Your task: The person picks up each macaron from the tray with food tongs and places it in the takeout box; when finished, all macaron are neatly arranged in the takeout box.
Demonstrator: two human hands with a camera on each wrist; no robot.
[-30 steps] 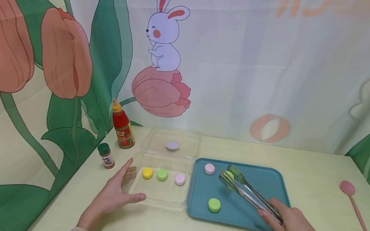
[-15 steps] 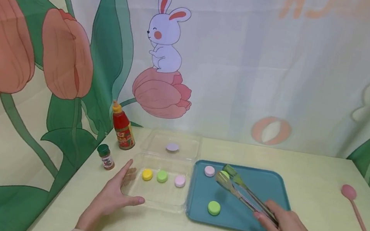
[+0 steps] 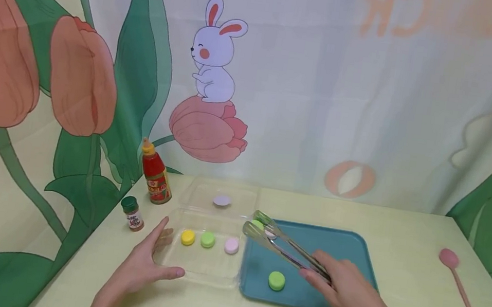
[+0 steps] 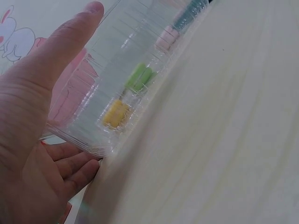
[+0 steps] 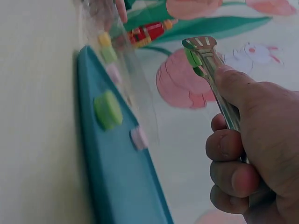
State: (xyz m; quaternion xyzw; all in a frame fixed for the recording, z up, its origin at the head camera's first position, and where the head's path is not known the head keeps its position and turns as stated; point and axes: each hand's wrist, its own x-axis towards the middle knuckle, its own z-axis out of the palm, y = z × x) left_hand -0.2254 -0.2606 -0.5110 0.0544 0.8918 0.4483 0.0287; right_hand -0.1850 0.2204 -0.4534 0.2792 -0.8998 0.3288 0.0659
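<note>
My right hand point(image 3: 345, 286) grips metal tongs point(image 3: 296, 247) with the fingers curled round them. Between the tongs' tips is a green macaron point(image 5: 192, 58), held up near the left edge of a blue tray point(image 3: 316, 295). Another green macaron point(image 3: 277, 280) lies on the tray, and a pink macaron point(image 5: 138, 137) there is partly covered by the tongs in the head view. My left hand point(image 3: 140, 264), thumb and fingers spread, rests against the left side of a clear plastic box point(image 3: 208, 265). Inside the box sit a yellow macaron point(image 3: 188, 237), a green one and a pink one in a row.
The box's lid point(image 3: 240, 194) lies folded back behind it, bearing a pale oval label. A red sauce bottle point(image 3: 156, 178) and a green-capped spice jar point(image 3: 133, 214) stand at the left. A pink spoon point(image 3: 459, 285) lies at the far right.
My right hand has carried the tongs and the green macaron leftward from over the tray to near the box. My left hand has kept its place by the box.
</note>
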